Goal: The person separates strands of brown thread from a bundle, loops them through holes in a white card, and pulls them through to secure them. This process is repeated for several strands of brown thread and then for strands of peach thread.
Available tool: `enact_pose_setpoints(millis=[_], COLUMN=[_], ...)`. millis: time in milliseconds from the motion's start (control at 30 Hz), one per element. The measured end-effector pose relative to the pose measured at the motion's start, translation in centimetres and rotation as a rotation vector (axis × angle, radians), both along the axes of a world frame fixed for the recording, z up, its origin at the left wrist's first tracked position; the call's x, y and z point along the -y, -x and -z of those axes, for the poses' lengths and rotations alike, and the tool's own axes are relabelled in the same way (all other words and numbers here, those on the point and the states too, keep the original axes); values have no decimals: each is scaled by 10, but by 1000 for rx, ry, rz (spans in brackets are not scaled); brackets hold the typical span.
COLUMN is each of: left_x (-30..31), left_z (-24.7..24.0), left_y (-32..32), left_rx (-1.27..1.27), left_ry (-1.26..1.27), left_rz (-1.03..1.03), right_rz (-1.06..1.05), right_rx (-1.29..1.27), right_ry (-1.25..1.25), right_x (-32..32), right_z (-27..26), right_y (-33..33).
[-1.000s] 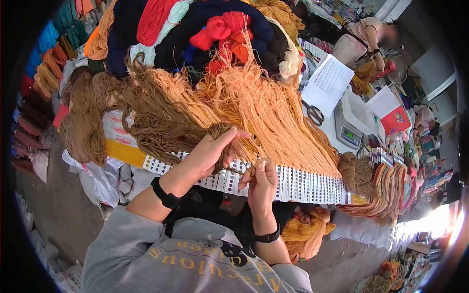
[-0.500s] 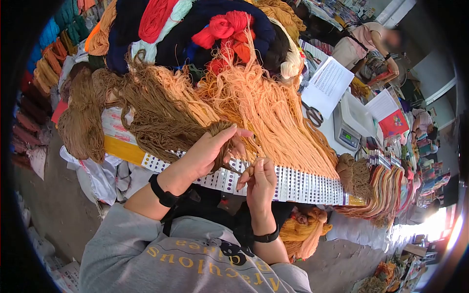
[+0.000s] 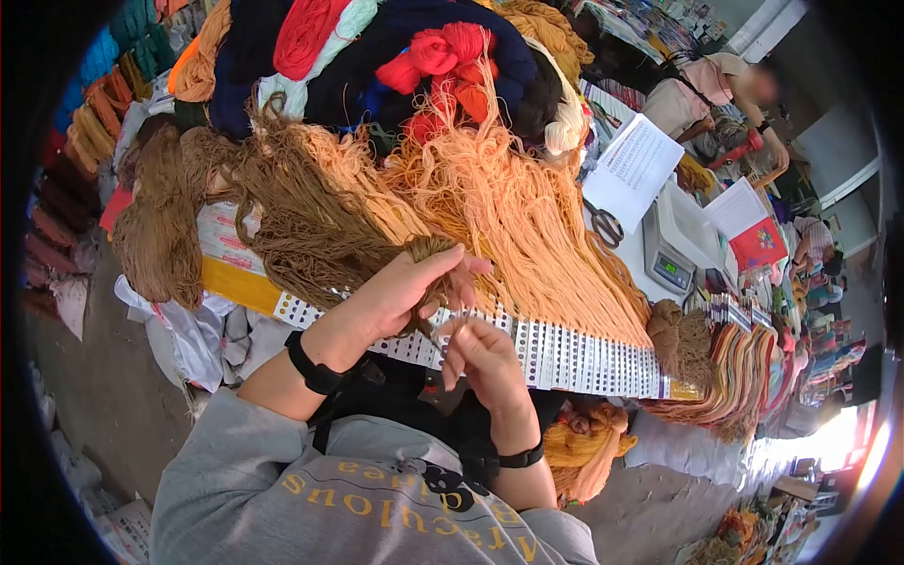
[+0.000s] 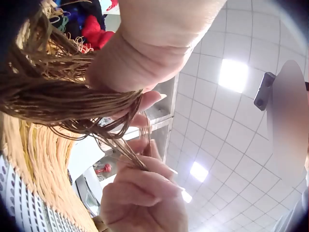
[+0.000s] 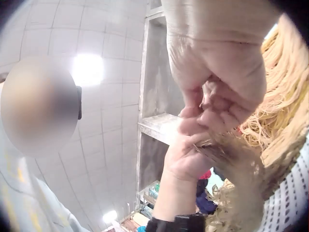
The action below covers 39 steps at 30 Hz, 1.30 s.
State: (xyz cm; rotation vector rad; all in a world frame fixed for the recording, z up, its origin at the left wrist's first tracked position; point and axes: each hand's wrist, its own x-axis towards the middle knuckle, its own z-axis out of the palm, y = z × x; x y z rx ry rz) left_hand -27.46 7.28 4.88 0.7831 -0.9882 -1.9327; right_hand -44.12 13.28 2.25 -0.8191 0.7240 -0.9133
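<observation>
A thick skein of brown yarn [image 3: 325, 240] lies across the table, its near end running into my left hand [image 3: 405, 287]. That hand grips the bunched strands, thumb on top, as the left wrist view shows with the brown bundle [image 4: 72, 106] close under the thumb. My right hand [image 3: 490, 363] is just to the right and pinches a few thin strands [image 4: 130, 157] drawn out of the bundle. In the right wrist view the right hand [image 5: 222, 77] overlaps the left hand [image 5: 186, 159], and the yarn near them is blurred.
Peach yarn [image 3: 527, 235] spreads over a dotted white sheet [image 3: 584, 353]. Scissors [image 3: 605, 224], a paper list [image 3: 636, 165] and a digital scale [image 3: 670, 268] are at the right. Red skeins [image 3: 438, 56] are piled behind. Another person [image 3: 702, 89] is at the back right.
My right hand has shifted left and a little toward my body, its fingers turning closer to the left hand. The left hand stays with the brown yarn. The person behind has moved their arms.
</observation>
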Motion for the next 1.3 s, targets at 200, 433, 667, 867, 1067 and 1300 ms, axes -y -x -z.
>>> enact_pose_setpoints(millis=[200,433,667,867,1067,1300], left_x=[2,-7,-11,-4,-1,0], left_z=[13,2,1,5,-4,-11], left_y=[-10,3,5,2,-5,-15], left_rx=[-229,-188,-196,-363,-330,-83], left_ry=[-110,4,-11,-72,-156,-19], left_rz=[164,129,143,237,59,-72], right_rz=[477,479,413,451,441,403], right_rx=[546,-233,-253,-150,14,49], right_ry=[30,277,359,343,272,236], right_x=[18,19,19,13,9,10], right_z=[9,-11,-7,-9,-15,-9], right_y=[15,-16,-21,-17,-13,-3])
